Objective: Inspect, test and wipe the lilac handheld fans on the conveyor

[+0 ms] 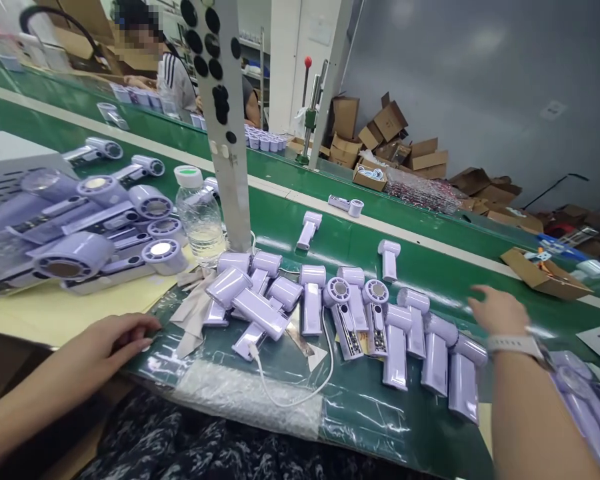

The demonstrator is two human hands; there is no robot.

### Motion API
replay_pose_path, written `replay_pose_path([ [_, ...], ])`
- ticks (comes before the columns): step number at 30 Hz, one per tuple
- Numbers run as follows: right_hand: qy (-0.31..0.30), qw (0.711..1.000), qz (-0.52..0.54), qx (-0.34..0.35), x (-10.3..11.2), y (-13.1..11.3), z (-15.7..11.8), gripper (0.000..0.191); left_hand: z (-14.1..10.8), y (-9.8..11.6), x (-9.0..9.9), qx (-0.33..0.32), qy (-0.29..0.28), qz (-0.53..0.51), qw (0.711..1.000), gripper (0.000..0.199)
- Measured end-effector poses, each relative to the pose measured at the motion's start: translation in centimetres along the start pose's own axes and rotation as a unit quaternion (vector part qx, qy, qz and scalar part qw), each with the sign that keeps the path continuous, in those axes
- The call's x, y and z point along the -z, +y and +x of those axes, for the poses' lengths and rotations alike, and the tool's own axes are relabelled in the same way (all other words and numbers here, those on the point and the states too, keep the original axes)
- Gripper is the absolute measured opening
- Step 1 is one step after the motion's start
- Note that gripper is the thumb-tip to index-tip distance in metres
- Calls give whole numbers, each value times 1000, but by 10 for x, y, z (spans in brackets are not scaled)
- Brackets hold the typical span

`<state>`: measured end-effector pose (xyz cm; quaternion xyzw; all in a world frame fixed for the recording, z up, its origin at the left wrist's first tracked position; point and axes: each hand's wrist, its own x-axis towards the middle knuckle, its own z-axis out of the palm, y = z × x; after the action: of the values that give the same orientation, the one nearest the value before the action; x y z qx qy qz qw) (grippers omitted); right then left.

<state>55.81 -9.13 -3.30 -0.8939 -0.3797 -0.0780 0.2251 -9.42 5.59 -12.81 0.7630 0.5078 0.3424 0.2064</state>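
My left hand (123, 338) rests at the near edge of the bench, fingers loosely stretched and nothing visible in them. Near it lie grey cloth strips (193, 313). My right hand (500, 312) reaches out past the right end of a row of lilac handheld fans (435, 363); its fingers are blurred and partly hidden. Two fans in the row show open handles with circuit boards (347, 330). To the left of them, several fans are heaped together (263, 312), one with a white cable (260, 373) plugged in.
A water bottle (200, 217) stands by a metal post (230, 167). More fans (105, 220) are piled at left on yellow paper. Single fans (309, 230) lie on the green conveyor belt (280, 230). A cardboard box (545, 273) sits at right. A co-worker (177, 80) sits across the belt.
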Motion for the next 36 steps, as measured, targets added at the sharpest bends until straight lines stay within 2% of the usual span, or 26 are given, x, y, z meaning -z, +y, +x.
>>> replay_pose_path([
  [3, -184, 981, -29, 58, -48, -73, 34, 24, -10, 5, -6, 16, 22, 61, 998, 20],
  [6, -274, 955, -68, 89, -88, -148, 50, 30, -18, 3, -14, -7, 78, 112, 991, 23],
  [8, -292, 946, -95, 101, -107, -200, 54, 32, -21, -1, -18, -14, 92, 137, 986, 27],
  [10, -298, 941, -108, 120, -122, -253, 52, 33, -22, -4, -19, -21, 71, 152, 986, 29],
  [13, -307, 934, -94, 158, -141, -327, 35, 34, -23, -7, -18, -31, 29, 166, 985, 30],
  [16, -310, 932, -62, 179, -145, -374, 14, 36, -23, -5, -16, -21, 7, 159, 987, 32],
  [19, -303, 935, -25, 181, -128, -381, 3, 34, -18, 4, -7, 28, -7, 115, 993, 34],
  [22, -291, 937, 23, 192, -93, -356, -13, 30, -8, 27, 12, 126, -45, -34, 990, 45],
  [24, -273, 936, 57, 216, -67, -335, -42, 36, -1, 53, 21, 168, -36, -159, 972, 49],
  [25, -259, 934, 76, 232, -54, -326, -64, 40, 2, 70, 22, 150, -34, -196, 969, 47],
  [26, -243, 933, 94, 247, -43, -319, -89, 44, 6, 88, 19, 122, -58, -253, 958, 45],
  [27, -221, 931, 118, 266, -33, -314, -116, 48, 9, 106, 13, 87, -104, -342, 930, 48],
  [28, -176, 921, 171, 302, -25, -311, -143, 50, 12, 124, 4, 44, -159, -452, 877, 64],
  [29, -140, 911, 206, 330, -19, -309, -169, 50, 15, 139, -8, 7, -186, -554, 811, 82],
  [30, -117, 903, 221, 348, -14, -308, -192, 51, 17, 152, -20, 12, -153, -630, 762, 86],
  [31, -100, 898, 229, 361, -11, -307, -210, 53, 18, 161, -32, 41, -119, -678, 724, 78],
  [33, -110, 890, 234, 377, -6, -299, -232, 56, 19, 167, -48, 100, -86, -721, 680, 62],
  [34, -130, 883, 247, 376, -5, -293, -237, 55, 19, 165, -52, 127, -96, -727, 668, 56],
  [36, -155, 880, 301, 333, -9, -277, -243, 44, 18, 157, -51, 162, -142, -731, 648, 56],
])
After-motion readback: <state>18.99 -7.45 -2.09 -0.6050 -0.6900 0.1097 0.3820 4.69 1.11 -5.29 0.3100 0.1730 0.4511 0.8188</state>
